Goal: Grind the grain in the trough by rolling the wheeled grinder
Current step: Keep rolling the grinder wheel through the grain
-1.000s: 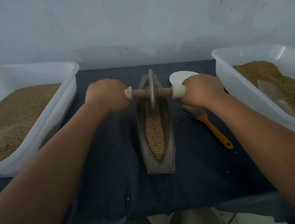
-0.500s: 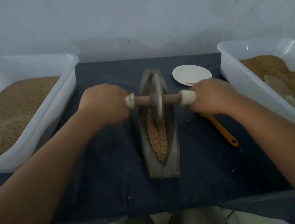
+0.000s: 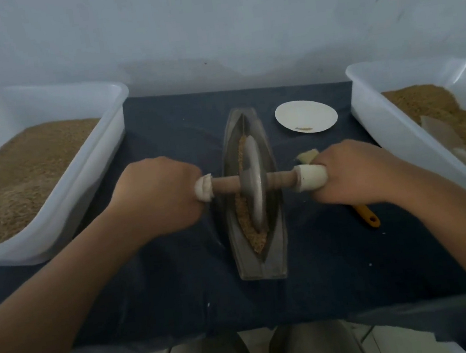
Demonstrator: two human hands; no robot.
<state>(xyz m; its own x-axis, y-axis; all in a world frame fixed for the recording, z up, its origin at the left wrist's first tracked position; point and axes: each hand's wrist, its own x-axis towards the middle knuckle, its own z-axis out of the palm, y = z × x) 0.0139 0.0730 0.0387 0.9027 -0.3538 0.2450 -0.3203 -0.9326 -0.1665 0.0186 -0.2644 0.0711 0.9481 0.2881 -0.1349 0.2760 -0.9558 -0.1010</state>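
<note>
Flanking the hands outboard, the left bin [image 3: 101,169] and right bin [image 3: 380,117] hold bulk stock, probably placed for easy refilling. Between the hands the trough [image 3: 266,263] lies lengthwise, so the wheeled grinder [image 3: 252,179] tracks through its grain [image 3: 243,213]. Left hand [image 3: 158,197] and right hand [image 3: 354,173] each grip one axle end, fingers fully curled.

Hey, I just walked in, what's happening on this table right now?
A person is grinding grain by hand. The left hand and right hand each grip one end of the wheeled grinder, whose wheel sits about midway along the trough, on the grain. The left tub and right tub both hold brown grain. A white plate and an orange-handled brush lie right of the trough, the brush partly hidden under the right hand.
</note>
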